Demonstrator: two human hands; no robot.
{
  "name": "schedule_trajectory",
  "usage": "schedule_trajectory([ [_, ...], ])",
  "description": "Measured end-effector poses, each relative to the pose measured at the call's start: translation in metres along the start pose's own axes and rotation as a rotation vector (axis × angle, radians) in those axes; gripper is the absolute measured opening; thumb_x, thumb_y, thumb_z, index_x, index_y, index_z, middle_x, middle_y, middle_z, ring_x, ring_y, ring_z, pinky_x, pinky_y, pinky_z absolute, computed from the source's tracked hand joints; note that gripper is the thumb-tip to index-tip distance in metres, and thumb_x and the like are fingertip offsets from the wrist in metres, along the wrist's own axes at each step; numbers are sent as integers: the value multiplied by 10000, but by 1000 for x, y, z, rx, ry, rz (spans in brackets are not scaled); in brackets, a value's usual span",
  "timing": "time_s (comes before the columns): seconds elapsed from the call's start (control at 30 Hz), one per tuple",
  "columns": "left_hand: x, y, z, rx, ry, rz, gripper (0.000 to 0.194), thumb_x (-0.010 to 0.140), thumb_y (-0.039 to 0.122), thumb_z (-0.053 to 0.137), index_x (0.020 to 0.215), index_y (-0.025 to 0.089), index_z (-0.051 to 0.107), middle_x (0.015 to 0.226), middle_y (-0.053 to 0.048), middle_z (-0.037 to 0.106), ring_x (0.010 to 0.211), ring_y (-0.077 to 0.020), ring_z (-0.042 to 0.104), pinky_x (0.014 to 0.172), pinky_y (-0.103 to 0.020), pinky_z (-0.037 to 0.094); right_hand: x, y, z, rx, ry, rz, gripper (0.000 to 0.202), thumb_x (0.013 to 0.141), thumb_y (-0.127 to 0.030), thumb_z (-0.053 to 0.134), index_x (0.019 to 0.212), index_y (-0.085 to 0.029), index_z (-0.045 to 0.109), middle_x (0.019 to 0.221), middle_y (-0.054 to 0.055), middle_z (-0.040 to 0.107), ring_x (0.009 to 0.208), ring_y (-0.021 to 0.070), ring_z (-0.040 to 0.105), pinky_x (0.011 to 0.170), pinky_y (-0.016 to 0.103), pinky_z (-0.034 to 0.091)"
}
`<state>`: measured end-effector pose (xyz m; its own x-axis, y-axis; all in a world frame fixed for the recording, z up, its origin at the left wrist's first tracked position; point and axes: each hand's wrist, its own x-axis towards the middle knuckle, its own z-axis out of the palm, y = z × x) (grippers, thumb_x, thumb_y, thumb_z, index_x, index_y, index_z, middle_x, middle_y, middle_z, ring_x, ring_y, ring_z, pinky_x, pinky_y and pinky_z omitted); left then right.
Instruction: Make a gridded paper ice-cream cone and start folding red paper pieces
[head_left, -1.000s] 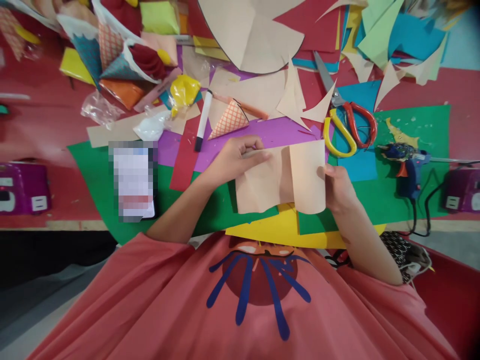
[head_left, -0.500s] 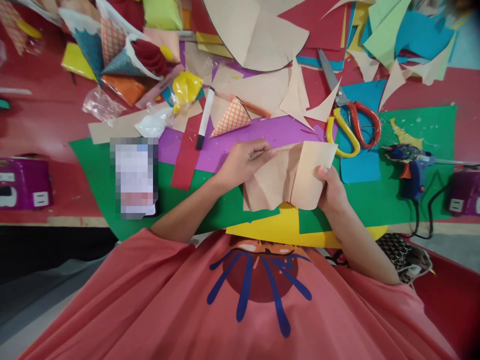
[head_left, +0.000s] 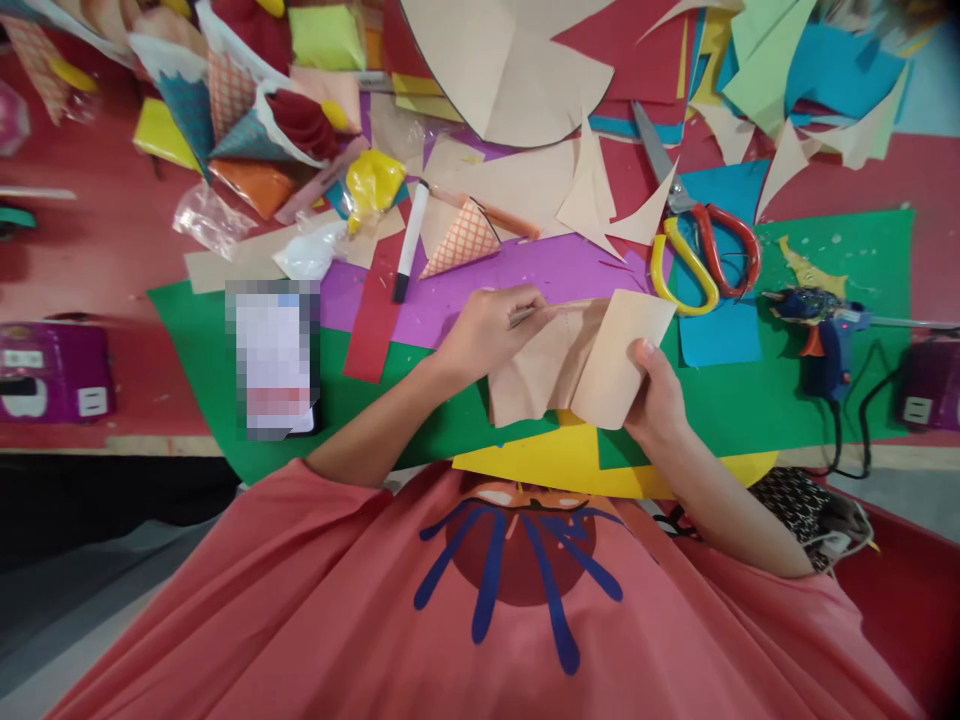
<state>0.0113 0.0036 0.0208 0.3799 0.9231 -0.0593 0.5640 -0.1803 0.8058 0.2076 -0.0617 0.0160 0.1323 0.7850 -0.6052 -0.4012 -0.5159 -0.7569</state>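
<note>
A creased sheet of tan paper (head_left: 626, 355) is held between both hands above the green sheet (head_left: 420, 410). Its right part curls over into a roll, and its left part hangs down in folds. My left hand (head_left: 495, 325) pinches the upper left edge between thumb and fingers. On the right side, my right hand (head_left: 660, 390) grips the rolled part, thumb in front and fingers hidden behind the paper. Just beyond lie scissors (head_left: 694, 255) with one yellow and one red handle. A small orange checked paper cone (head_left: 466, 238) rests on the purple sheet (head_left: 439, 305).
A phone with a blurred screen (head_left: 276, 360) lies left. A blue glue gun (head_left: 829, 340) with a cord sits right. Across the back are a marker (head_left: 412, 240), a yellow clay packet (head_left: 373, 185), checked cones (head_left: 232, 100), paper scraps and a large tan paper disc (head_left: 517, 65).
The rolled right part of the tan paper has turned and tilted more, showing a rounder face. My right hand has shifted slightly left and down with it; my left hand keeps its pinch.
</note>
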Motion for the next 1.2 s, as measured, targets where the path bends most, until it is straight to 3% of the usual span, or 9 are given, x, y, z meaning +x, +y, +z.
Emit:
schedule_trajectory([
  [0.07, -1, 3, -3, 159, 8, 20, 214, 914, 329, 521, 831, 168, 634, 780, -11, 662, 750, -133, 617, 728, -251, 482, -3, -3, -3, -11, -13, 21, 547, 547, -603, 782, 924, -242, 618, 934, 26, 736, 896, 261, 701, 764, 390, 610],
  [0.13, -5, 6, -3, 341, 79, 92, 286, 933, 360, 497, 1078, 155, 634, 1120, -112, 677, 1082, -236, 623, 951, -369, 482, -4, -8, -7, -40, -37, 31, 553, 572, -618, 777, 950, -244, 623, 968, 26, 737, 927, 255, 698, 766, 375, 609],
  [0.2, -12, 9, 2, 484, 100, 206, 445, 963, 369, 431, 1332, 127, 493, 1458, -190, 465, 1386, -307, 415, 1135, -478, 353, -3, -14, -11, -74, -56, 43, 530, 598, -607, 770, 954, -242, 625, 973, 24, 736, 948, 256, 694, 765, 374, 608],
  [0.23, -15, 9, 7, 523, 53, 270, 488, 984, 373, 374, 1409, 135, 410, 1520, -179, 394, 1436, -292, 357, 1164, -477, 324, -3, -17, -12, -91, -67, 49, 504, 613, -590, 768, 946, -240, 623, 966, 22, 735, 956, 257, 692, 767, 376, 607],
  [0.3, -20, 6, 19, 568, -84, 381, 601, 987, 441, 339, 1475, 93, 299, 1538, -182, 373, 1458, -276, 329, 1188, -441, 308, -2, -20, -12, -111, -84, 56, 440, 635, -538, 770, 917, -238, 615, 932, 13, 732, 967, 255, 691, 777, 377, 604],
  [0.4, -23, -3, 34, 645, -138, 380, 680, 983, 486, 311, 1487, 32, 262, 1556, -207, 332, 1472, -295, 300, 1203, -446, 278, -3, -18, -10, -106, -77, 35, 390, 633, -480, 785, 886, -239, 611, 888, -5, 728, 971, 239, 690, 782, 354, 599],
  [0.7, -23, -2, 38, 713, -118, 330, 693, 965, 476, 379, 1498, 47, 268, 1570, -178, 321, 1471, -291, 303, 1200, -435, 292, -20, -1, 3, -26, 41, -11, 422, 646, -508, 773, 946, -256, 615, 953, -7, 710, 907, 186, 679, 677, 276, 576],
  [0.97, -24, -4, 39, 694, -108, 344, 689, 973, 481, 333, 1495, 35, 277, 1577, -178, 305, 1476, -292, 292, 1206, -437, 284, -35, 1, 0, 0, 169, 7, 499, 640, -537, 780, 1019, -260, 610, 1060, 9, 683, 1005, 214, 658, 783, 343, 595],
  [1.2, -24, -6, 38, 700, -104, 360, 588, 972, 309, 322, 1495, 42, 278, 1575, -168, 314, 1480, -266, 292, 1212, -424, 273, -21, -20, -10, -177, 52, 30, 509, 609, -524, 814, 987, -244, 620, 956, 8, 713, 896, 210, 687, 730, 331, 597],
])
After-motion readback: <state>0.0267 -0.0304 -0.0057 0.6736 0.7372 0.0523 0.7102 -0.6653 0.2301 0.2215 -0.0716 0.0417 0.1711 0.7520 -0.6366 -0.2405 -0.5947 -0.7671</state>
